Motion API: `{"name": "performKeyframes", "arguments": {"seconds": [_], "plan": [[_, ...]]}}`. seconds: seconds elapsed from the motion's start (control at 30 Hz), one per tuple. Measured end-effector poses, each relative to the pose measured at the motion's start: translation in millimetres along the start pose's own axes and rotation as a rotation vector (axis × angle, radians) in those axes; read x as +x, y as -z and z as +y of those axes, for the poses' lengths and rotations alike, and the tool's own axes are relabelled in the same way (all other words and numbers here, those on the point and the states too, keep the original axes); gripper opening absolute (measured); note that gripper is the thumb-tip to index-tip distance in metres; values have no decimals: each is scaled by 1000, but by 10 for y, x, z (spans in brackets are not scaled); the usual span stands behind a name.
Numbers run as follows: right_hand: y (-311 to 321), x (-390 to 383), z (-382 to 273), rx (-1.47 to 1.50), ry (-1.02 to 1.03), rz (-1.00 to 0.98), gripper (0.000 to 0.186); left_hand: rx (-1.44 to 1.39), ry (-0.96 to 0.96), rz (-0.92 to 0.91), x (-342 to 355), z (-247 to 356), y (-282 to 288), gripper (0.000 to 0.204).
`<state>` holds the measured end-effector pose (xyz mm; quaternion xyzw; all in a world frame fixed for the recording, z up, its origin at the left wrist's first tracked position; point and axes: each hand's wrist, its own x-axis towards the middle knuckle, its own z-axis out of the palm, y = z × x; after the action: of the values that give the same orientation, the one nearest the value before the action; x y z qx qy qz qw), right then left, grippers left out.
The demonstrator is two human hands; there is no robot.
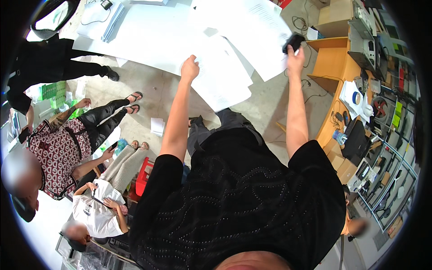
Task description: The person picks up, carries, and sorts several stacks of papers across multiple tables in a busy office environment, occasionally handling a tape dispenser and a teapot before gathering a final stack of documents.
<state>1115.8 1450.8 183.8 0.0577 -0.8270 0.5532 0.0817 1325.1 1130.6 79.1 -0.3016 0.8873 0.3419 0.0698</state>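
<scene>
My left hand [190,67] is at the near left edge of a printed sheet [225,83] on the white table [139,36], its fingers curled and closed on the paper. My right hand [295,60] grips a small dark handheld object [292,42], perhaps a phone, at the right edge of another printed sheet [249,31]. The sheets overlap, and the nearer one hangs toward my body. A paper stack [110,24] and a small black item with a cord [106,4] sit at the table's far left.
Several people [54,157] are on my left, near a red plastic object [145,175]. A wooden desk [327,67] with papers and devices stands at the right, beside cardboard boxes [342,166]. Cables [310,94] and loose papers [157,126] lie on the floor.
</scene>
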Motion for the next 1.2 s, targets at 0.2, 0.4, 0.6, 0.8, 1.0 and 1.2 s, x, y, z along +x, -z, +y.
{"name": "performKeyframes", "arguments": {"seconds": [0.2, 0.4, 0.6, 0.8, 1.0, 1.2], "plan": [[-119, -359, 33, 143, -358, -350, 29, -98, 84, 142, 301, 15, -18, 24], [-603, -1203, 813, -256, -364, -416, 35, 136, -144, 154, 435, 108, 155, 19], [-902, -1206, 399, -226, -284, -510, 36, 114, -274, 75, 541, -361, 281, 21], [-886, -1312, 680, -240, -184, -320, 38, -8, -207, 38, 857, -242, -106, 25], [-1036, -1444, 379, -403, -84, -336, 36, -56, -203, 127, 513, -203, 140, 32], [-929, -1228, -146, -755, 253, -280, 45, 72, -163, 138, 435, -90, 134, 39]]}}
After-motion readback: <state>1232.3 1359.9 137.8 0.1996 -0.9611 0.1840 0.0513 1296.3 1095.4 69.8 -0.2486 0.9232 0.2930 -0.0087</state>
